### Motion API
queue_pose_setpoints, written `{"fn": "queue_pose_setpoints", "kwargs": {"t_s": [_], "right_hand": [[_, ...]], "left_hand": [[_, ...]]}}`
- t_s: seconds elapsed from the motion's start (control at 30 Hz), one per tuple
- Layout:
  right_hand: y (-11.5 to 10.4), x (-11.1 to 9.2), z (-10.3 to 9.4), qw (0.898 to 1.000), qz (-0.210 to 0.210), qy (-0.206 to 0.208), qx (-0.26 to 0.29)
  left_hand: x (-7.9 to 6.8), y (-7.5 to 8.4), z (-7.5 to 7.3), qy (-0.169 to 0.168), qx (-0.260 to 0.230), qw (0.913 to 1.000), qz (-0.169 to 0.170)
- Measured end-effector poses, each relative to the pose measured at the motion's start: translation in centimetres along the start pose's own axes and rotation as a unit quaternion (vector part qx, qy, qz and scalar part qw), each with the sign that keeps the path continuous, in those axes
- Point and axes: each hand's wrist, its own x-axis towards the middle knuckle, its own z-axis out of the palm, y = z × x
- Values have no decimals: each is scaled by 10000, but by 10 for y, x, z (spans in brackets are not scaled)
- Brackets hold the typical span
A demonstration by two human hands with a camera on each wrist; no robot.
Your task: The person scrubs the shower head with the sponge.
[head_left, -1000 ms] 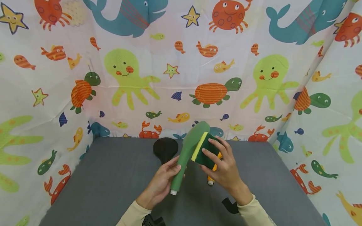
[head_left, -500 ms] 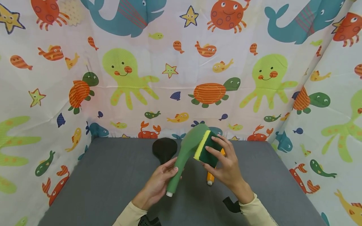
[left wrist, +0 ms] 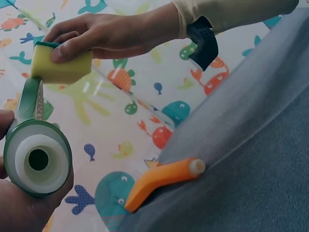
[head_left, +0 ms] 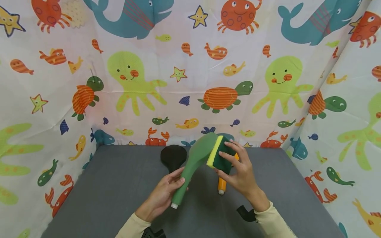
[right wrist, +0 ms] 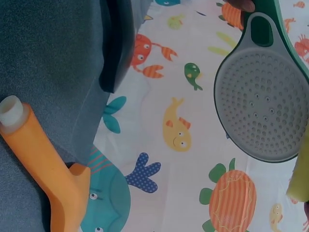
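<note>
Over the last second the green shower head [head_left: 197,152] has tipped. Its handle, with the white end [head_left: 174,206], has swung out to the person's left, so the broad end leans farther right and sits a touch lower. The left hand [head_left: 163,190] has gone with it, fingers and thumb wrapped round the handle. The right hand [head_left: 242,175] has drifted slightly right, and the sponge [head_left: 222,165] with it, pinched between thumb and fingers. Both things are held up above the grey table [head_left: 125,185].

The sponge has its yellow side toward the shower head, its dark green side under the fingertips. It seems to touch the broad end; the right wrist view has it at the edge of the grey nozzle plate [right wrist: 260,96], but most of it is cut off there, and I can't tell how hard it presses.

I'd judge the tilt offers a different patch to the sponge, with the rubbing under way rather than finished. The orange piece [head_left: 222,185] and the black shower head [head_left: 173,157] lie on the table, neither in a hand.
</note>
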Motion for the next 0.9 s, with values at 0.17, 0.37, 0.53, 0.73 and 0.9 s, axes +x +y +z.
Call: {"fn": "queue_pose_setpoints", "kwargs": {"t_s": [0.17,0.37,0.53,0.73,0.9], "right_hand": [[3,0,-2,10000,20,-10,40],[8,0,-5,9999,67,7,128],[9,-1,-6,9994,194,39,277],[6,-3,-6,9985,331,50,425],[1,-4,-5,9990,302,31,326]], "left_hand": [[-1,0,-4,-81,12,10000,25],[-3,1,-6,-174,47,9998,-8],[-3,2,-6,-224,-19,9997,-89],[-3,1,-6,-128,-1,9999,-107],[-1,1,-5,-30,32,10000,-66]]}}
